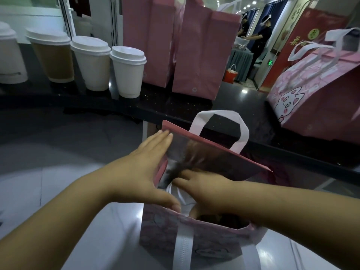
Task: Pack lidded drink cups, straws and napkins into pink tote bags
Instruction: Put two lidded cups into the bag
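On the pale desk (58,162), near edge: one pink tote bag (194,240), mouth spread by flat-fingered left hand (136,172); right hand (206,190) inside over white cup lid (176,193), grip unclear; step judged cup-seating; next likely needs right hand withdrawn upright, clear of the rim.

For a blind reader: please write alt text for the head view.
Two hands work at an open pink tote bag: the left hand lies flat against its side, the right hand reaches inside. Lidded cups and more pink bags stand on the dark counter behind.
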Motion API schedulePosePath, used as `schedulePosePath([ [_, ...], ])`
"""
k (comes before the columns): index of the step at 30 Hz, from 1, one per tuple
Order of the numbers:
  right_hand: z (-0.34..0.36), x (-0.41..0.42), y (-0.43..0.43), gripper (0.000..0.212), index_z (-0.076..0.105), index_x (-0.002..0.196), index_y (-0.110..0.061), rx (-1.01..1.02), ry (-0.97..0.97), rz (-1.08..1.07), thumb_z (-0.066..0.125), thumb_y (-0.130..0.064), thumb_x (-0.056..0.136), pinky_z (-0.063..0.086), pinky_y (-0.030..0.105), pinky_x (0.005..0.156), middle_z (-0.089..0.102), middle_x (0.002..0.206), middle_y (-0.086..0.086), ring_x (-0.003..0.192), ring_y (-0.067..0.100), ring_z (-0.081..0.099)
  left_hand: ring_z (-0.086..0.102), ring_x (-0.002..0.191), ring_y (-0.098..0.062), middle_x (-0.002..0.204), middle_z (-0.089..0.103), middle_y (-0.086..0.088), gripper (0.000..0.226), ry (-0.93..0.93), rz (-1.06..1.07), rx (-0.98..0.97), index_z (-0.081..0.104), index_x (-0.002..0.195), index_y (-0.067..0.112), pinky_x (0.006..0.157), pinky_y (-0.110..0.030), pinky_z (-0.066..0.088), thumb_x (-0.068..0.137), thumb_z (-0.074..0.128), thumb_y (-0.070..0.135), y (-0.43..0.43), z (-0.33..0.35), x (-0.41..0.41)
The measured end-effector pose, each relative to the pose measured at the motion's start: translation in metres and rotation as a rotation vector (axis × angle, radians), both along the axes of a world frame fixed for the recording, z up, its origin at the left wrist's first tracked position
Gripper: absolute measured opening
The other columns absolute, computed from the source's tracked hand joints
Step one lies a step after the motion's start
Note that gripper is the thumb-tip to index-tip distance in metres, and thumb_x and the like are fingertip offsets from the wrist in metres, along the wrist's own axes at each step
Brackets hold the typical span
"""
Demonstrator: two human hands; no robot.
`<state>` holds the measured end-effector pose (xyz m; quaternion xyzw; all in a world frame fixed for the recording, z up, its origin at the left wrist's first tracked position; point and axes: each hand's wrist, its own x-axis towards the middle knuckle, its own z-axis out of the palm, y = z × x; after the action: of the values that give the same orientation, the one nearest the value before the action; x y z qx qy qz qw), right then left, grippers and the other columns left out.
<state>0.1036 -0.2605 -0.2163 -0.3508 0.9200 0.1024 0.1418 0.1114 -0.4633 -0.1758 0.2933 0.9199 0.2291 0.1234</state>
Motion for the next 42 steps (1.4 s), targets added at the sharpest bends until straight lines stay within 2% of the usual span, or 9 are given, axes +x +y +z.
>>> schedulePosePath([
  [5, 0.031, 0.011, 0.004, 0.064, 0.037, 0.140, -0.029, -0.061, 0.034, -0.019, 0.066, -0.041, 0.084, 0.047, 0.034, 0.089, 0.046, 0.134, -0.002, 0.117, 0.021, 0.048, 0.001, 0.125, 0.020, 0.133, -0.010, 0.043, 0.123, 0.044, 0.075, 0.165, -0.002, 0.145, 0.043, 0.105, -0.013, 0.017, 0.048, 0.065, 0.077, -0.005, -0.003, 0.001],
  [8, 0.062, 0.020, 0.007, 0.039, 0.051, 0.126, -0.029, -0.159, 0.138, 0.035, 0.058, -0.039, 0.090, 0.045, 0.028, 0.075, 0.057, 0.118, -0.006, 0.104, 0.016, 0.055, 0.017, 0.107, 0.036, 0.115, 0.009, 0.058, 0.097, 0.157, 0.099, 0.240, 0.023, 0.135, 0.049, 0.082, 0.004, 0.027, 0.050, 0.061, 0.078, -0.006, -0.002, 0.000],
  [12, 0.105, 0.021, 0.010, 0.020, 0.062, 0.106, -0.026, -0.399, 0.230, 0.027, 0.061, -0.037, 0.089, 0.053, 0.037, 0.070, 0.064, 0.097, -0.008, 0.085, 0.012, 0.060, 0.038, 0.110, 0.018, 0.117, 0.040, 0.038, 0.072, 0.264, 0.152, 0.308, 0.048, 0.121, 0.045, 0.081, -0.010, 0.041, 0.058, 0.053, 0.080, -0.014, 0.005, -0.011],
  [16, 0.139, 0.000, -0.001, 0.015, 0.068, 0.095, -0.023, -0.574, 0.377, 0.043, 0.067, -0.034, 0.085, 0.055, 0.036, 0.063, 0.068, 0.083, -0.009, 0.072, 0.007, 0.063, 0.050, 0.099, 0.012, 0.105, 0.054, 0.028, 0.055, 0.305, 0.217, 0.339, 0.058, 0.108, 0.041, 0.074, -0.015, 0.047, 0.063, 0.056, 0.072, -0.028, 0.028, -0.024],
  [22, 0.171, -0.057, -0.057, 0.022, 0.068, 0.096, -0.015, -0.725, 0.432, -0.041, 0.068, -0.034, 0.085, 0.057, 0.033, 0.071, 0.069, 0.085, -0.005, 0.074, 0.010, 0.063, 0.064, 0.076, 0.003, 0.084, 0.067, 0.016, 0.039, 0.390, 0.388, 0.428, 0.069, 0.094, 0.027, 0.068, -0.016, 0.053, 0.065, 0.069, 0.054, -0.068, 0.064, -0.057],
  [28, 0.169, -0.154, -0.117, 0.056, 0.051, 0.122, -0.018, -0.570, 0.441, -0.282, 0.063, -0.053, 0.081, 0.049, 0.042, 0.086, 0.055, 0.118, 0.005, 0.105, 0.024, 0.053, 0.062, 0.071, 0.005, 0.078, 0.067, 0.017, 0.015, 0.502, 0.478, 0.436, 0.069, 0.082, 0.030, 0.062, -0.015, 0.045, 0.075, 0.071, 0.043, -0.106, 0.081, -0.096],
  [35, 0.143, -0.220, -0.145, 0.090, 0.031, 0.142, -0.014, -0.491, 0.355, -0.488, 0.059, -0.067, 0.076, 0.037, 0.044, 0.096, 0.037, 0.138, 0.016, 0.126, 0.036, 0.034, 0.063, 0.072, 0.001, 0.080, 0.067, 0.017, 0.013, 0.485, 0.483, 0.445, 0.069, 0.081, 0.029, 0.070, -0.026, 0.053, 0.077, 0.070, 0.041, -0.126, 0.080, -0.133],
  [40, 0.136, -0.233, -0.148, 0.067, 0.052, 0.116, -0.010, -0.580, 0.321, -0.474, 0.060, -0.064, 0.076, 0.036, 0.031, 0.059, 0.055, 0.112, 0.011, 0.087, 0.023, 0.049, 0.063, 0.073, 0.000, 0.079, 0.067, 0.016, 0.011, 0.491, 0.458, 0.461, 0.069, 0.080, 0.030, 0.071, -0.027, 0.053, 0.078, 0.070, 0.040, -0.126, 0.076, -0.141],
  [42, 0.139, -0.230, -0.144, 0.067, 0.052, 0.115, -0.011, -0.608, 0.328, -0.494, 0.063, -0.063, 0.073, 0.033, 0.030, 0.055, 0.055, 0.110, 0.009, 0.084, 0.022, 0.049, 0.062, 0.073, 0.001, 0.079, 0.066, 0.017, 0.011, 0.494, 0.440, 0.458, 0.068, 0.082, 0.030, 0.069, -0.023, 0.050, 0.078, 0.070, 0.040, -0.124, 0.075, -0.139],
])
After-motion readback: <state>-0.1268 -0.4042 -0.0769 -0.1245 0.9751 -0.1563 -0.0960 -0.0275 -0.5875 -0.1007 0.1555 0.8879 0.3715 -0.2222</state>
